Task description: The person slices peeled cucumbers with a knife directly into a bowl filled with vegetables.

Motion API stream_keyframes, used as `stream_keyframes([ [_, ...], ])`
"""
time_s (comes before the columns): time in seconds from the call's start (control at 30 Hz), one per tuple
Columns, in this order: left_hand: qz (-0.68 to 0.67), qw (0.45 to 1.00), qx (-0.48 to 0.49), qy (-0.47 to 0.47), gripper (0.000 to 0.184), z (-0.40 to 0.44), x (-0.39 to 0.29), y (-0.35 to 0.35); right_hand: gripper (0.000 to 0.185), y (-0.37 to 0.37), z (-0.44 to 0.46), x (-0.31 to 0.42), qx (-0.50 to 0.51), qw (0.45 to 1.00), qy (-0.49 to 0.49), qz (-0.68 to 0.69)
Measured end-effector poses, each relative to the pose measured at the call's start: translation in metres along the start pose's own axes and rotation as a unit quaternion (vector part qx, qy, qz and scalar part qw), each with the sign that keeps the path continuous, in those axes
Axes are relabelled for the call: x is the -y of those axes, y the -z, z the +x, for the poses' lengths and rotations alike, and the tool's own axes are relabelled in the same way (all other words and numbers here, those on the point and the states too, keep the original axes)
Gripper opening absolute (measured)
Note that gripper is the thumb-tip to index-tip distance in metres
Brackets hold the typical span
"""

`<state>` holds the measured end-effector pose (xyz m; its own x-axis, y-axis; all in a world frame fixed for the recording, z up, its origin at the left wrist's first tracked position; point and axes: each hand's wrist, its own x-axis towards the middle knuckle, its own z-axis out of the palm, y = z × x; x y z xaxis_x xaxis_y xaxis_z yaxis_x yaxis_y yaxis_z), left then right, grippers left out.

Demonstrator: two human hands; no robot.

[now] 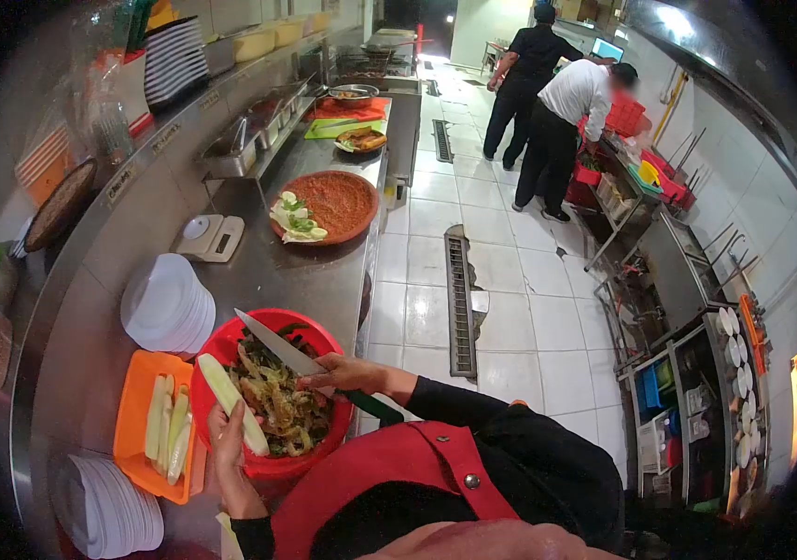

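Currently, left grip (230, 450) closed round pale vegetable (219, 385), right grip (352, 373) clamped on knife (279, 343), both at red basin (340, 429); worktop (272, 275) under it, tiled floor (522, 378) beyond.

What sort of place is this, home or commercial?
Commercial, most likely a restaurant kitchen: a long steel counter carries stacks of matching white plates, long drain grates are set in the tiled floor, and two other people stand farther back.
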<state>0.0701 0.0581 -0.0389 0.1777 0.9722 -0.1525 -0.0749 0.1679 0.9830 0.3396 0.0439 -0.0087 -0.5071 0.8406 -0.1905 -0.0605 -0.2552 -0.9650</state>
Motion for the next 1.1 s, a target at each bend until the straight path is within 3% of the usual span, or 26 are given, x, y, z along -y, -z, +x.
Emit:
stream_keyframes([
  [0.27, -0.078, 0.997, -0.023, 0.001, 0.025, -0.001, 0.000, -0.001, 0.034, 0.000, 0.000, 0.001, 0.005, 1.000, -0.001, 0.026],
  [0.47, -0.162, 0.986, -0.036, -0.002, 0.028, -0.008, -0.012, 0.008, 0.032, 0.005, 0.005, -0.004, -0.010, 0.997, -0.025, -0.066],
  [0.57, -0.193, 0.974, -0.120, -0.015, 0.026, -0.007, -0.014, 0.019, 0.025, 0.006, 0.006, -0.016, -0.025, 0.999, 0.035, 0.002],
  [0.63, -0.269, 0.952, -0.148, 0.014, 0.032, -0.003, -0.003, 0.046, 0.022, 0.015, -0.001, -0.031, -0.047, 0.986, 0.082, -0.136],
  [0.67, -0.285, 0.947, -0.146, -0.013, 0.028, -0.005, 0.002, 0.055, 0.022, 0.021, 0.006, -0.046, -0.046, 0.994, 0.071, -0.072],
  [0.7, -0.298, 0.932, -0.204, -0.012, 0.024, -0.007, -0.008, 0.048, 0.023, 0.026, 0.015, -0.059, -0.042, 0.998, 0.055, -0.012],
  [0.77, -0.219, 0.951, -0.215, 0.022, 0.023, -0.022, -0.030, 0.051, 0.033, 0.028, 0.007, -0.042, -0.028, 0.997, -0.060, 0.034],
  [0.93, -0.123, 0.962, -0.236, 0.058, 0.031, -0.041, -0.042, 0.103, 0.029, 0.000, 0.008, -0.010, -0.066, 0.996, -0.027, 0.058],
  [1.0, 0.026, 0.989, -0.131, 0.068, 0.040, -0.035, -0.042, 0.137, 0.031, -0.003, 0.009, -0.008, -0.060, 0.995, -0.017, 0.073],
  [1.03, 0.023, 0.988, -0.139, 0.071, 0.040, -0.030, -0.042, 0.154, 0.031, -0.004, 0.010, -0.007, -0.053, 0.996, -0.022, 0.072],
  [1.1, 0.196, 0.970, -0.125, 0.071, 0.061, -0.021, -0.038, 0.189, 0.034, -0.004, 0.010, -0.008, -0.071, 0.995, -0.031, 0.063],
])
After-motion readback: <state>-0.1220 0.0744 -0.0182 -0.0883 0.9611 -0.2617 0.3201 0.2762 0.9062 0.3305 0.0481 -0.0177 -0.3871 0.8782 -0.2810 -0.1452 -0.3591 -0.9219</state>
